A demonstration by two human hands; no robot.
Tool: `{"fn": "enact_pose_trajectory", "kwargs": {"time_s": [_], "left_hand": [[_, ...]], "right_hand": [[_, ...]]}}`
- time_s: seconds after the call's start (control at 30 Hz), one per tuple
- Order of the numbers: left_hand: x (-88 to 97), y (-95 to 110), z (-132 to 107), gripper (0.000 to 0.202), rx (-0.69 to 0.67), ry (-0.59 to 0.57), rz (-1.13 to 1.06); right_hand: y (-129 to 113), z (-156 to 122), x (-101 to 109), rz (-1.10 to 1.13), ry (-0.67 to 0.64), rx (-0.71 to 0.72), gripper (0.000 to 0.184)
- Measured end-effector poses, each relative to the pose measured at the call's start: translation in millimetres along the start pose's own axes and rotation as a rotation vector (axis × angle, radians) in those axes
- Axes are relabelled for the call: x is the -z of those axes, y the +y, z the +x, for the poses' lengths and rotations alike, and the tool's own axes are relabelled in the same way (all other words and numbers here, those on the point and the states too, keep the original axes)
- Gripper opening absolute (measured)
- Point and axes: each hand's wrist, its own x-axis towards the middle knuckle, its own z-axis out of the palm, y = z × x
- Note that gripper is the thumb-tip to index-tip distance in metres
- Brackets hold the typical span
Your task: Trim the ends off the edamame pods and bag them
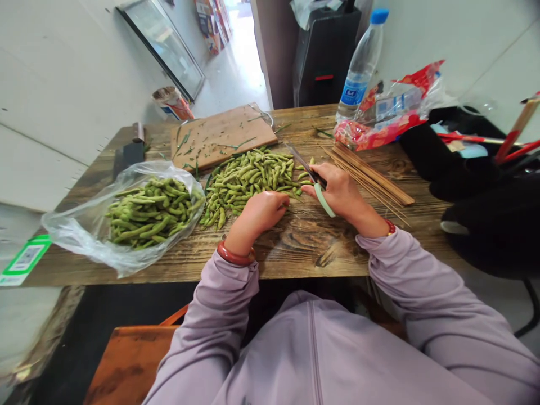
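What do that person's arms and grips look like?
Wrinkly, pale purple sleeves, with a smooth reddish-brown bangle on the left and a red, beaded-looking bracelet on the right. The left grip and right grip wear no gloves.

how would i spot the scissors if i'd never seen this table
On the wooden table, find the loose pile of green pods. Just right of it, the right hand holds the scissors, set apart from the nearby wooden skewers by their pale green handle.
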Motion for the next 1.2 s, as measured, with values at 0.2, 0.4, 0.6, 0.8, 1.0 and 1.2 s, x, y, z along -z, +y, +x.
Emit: {"fn": "enact_pose_trajectory", "kwargs": {"time_s": [0.2, 0.4, 0.6, 0.8, 1.0, 1.2], "left_hand": [[0.3, 6, 6, 0.012, 0.027, 0.185, -0.419], [3.0, 4, 4, 0.024, 0.176, 0.143, -1.267], [-1.2, 2, 7, 0.032, 0.208, 0.078, -1.512], [-4.7, 0, 9, 0.036, 0.227, 0.136, -1.615], [-3.3, 5, 8, 0.036, 0.267, 0.257, -1.532], [-1.3, 10, 6, 0.03, 0.166, 0.319, -1.293]], "right_hand": [[7, 3, -1, 0.071, 0.084, 0.061, 0.039], [5, 4, 2, 0.132, 0.1, 0.044, 0.041], [-3, 1, 3, 0.174, 0.05, 0.04, 0.04], [-2, 0, 3, 0.203, -0.061, 0.085, 0.043], [-1, -1, 1, 0.219, -0.097, 0.109, 0.05], [-8, -4, 1, 0.29, -0.173, 0.135, 0.052]]}}
